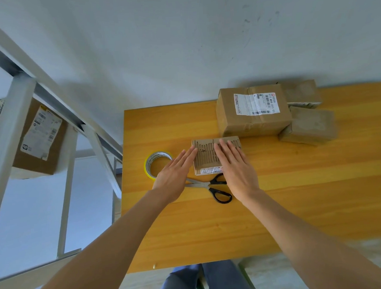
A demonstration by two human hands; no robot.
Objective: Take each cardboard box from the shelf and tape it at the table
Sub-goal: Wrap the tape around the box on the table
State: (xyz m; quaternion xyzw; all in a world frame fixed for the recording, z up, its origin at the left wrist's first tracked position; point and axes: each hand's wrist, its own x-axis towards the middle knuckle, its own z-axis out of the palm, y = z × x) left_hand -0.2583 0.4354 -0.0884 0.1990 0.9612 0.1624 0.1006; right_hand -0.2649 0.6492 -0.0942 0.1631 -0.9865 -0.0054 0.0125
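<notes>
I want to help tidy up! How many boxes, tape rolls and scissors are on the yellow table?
Cardboard boxes: 4
Tape rolls: 1
Scissors: 1
Total: 6

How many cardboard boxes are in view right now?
5: small box on the table, large labelled box behind it, rear plain box and near plain box to its right, shelf box at left. Others may be hidden.

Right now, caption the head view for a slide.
Left hand and right hand press a small box on the table, beside tape roll and scissors.
</notes>
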